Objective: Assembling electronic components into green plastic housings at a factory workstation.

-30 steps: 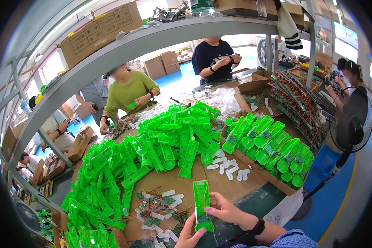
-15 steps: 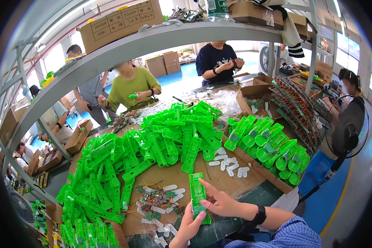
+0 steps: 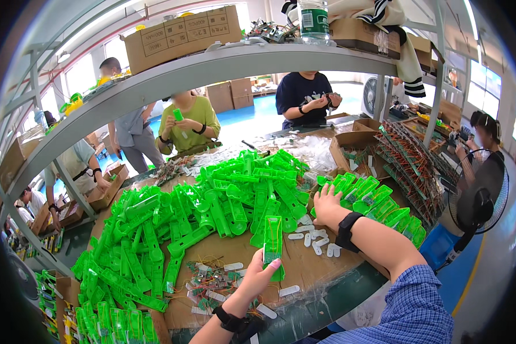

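Note:
A long green plastic housing [image 3: 273,234] with a small circuit board and thin wires inside stands upright in my left hand [image 3: 257,277], the thumb pressed on its lower part. Over the near left end of a row of similar filled housings [image 3: 378,199] at the right, my right hand [image 3: 328,207] is stretched out, its fingers spread and nothing visible in it. Whether its fingertips touch those housings I cannot tell. A large heap of green housings [image 3: 155,229] lies beyond and left of my left hand. Small wired circuit boards [image 3: 215,281] lie beside my left wrist.
Loose white strips [image 3: 321,243] lie on the cardboard-covered table. A grey shelf beam [image 3: 212,66] crosses above, carrying a cardboard box [image 3: 183,39]. At the right stand stacked wired boards [image 3: 410,157] and a black fan [image 3: 479,198]. Several people work around the table and beyond.
My right hand has let go of the green housing and moved right and away to the row of filled housings. The left hand keeps hold of the housing, now slightly higher.

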Demonstrator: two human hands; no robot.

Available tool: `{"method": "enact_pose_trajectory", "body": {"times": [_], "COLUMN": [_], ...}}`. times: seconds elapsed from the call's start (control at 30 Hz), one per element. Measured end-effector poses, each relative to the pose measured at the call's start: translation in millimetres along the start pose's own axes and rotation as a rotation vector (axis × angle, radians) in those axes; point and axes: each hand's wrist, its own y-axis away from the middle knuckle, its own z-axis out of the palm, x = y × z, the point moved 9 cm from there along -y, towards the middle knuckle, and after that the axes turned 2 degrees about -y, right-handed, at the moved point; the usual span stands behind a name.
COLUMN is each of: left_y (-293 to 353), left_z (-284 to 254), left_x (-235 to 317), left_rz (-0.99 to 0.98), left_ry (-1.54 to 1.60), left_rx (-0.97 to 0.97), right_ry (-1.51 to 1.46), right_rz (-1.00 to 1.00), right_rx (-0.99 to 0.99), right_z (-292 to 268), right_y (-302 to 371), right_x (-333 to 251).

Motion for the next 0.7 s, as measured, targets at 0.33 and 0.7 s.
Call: {"method": "enact_pose_trajectory", "body": {"times": [0.33,0.7], "left_y": [-73,-179], "left_z": [-9,4], "left_x": [-8,-14], "left_rz": [-0.039,-0.013], "left_ry": [-0.063,-0.42], "left_rx": [-0.084,0.035], "right_ry": [-0.307,-0.472], "right_rz": [-0.15,-0.14], "right_rx": [0.098,0.265], "right_z": [-43,-86], "right_y": [-18,-37], "right_x": [35,118]}}
